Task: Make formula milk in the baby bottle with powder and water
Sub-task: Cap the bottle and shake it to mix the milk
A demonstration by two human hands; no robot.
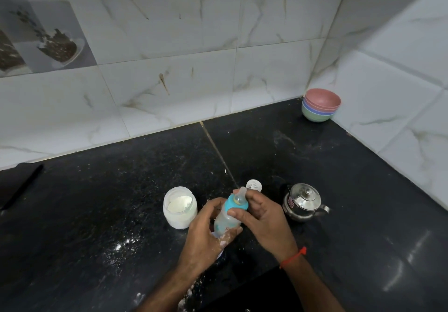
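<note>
Clear plastic baby bottle (226,217) tilts teat-away between both hands: left hand (206,236) wraps the base, right hand (261,222) grips its teal screw collar (236,205), likely tightening.

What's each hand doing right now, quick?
Left hand: closed around the body of the baby bottle, holding it.
Right hand: fingers closed on the bottle's blue collar, below the teat.

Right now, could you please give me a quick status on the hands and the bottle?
Left hand holds baby bottle body. Right hand on blue collar, teat fitted. Powder jar open; kettle right. Nothing obstructing.
</note>
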